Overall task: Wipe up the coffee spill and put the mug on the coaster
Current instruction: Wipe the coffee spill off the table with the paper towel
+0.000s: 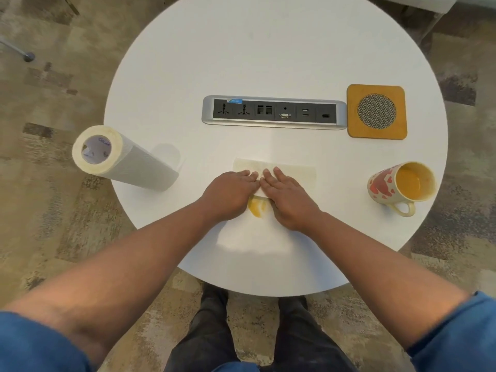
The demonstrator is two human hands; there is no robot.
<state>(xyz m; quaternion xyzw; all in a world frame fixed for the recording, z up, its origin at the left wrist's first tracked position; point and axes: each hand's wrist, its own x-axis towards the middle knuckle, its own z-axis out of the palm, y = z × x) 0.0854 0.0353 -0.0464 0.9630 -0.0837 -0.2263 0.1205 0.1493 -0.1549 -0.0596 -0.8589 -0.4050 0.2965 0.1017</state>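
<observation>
A paper towel (284,170) is pressed flat on the round tabletop (188,63) under the left hand (228,197) and right hand (291,201), each grip open, nothing grasped; part of the coffee spill (257,208) lies uncovered between the wrists and could be smeared toward the near edge; the mug (400,185) stands well apart from the coaster (377,111).

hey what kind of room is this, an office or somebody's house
Probably an office or meeting room: the round white table has a built-in power and data port strip, and the floor is patterned commercial-style carpet.
</observation>
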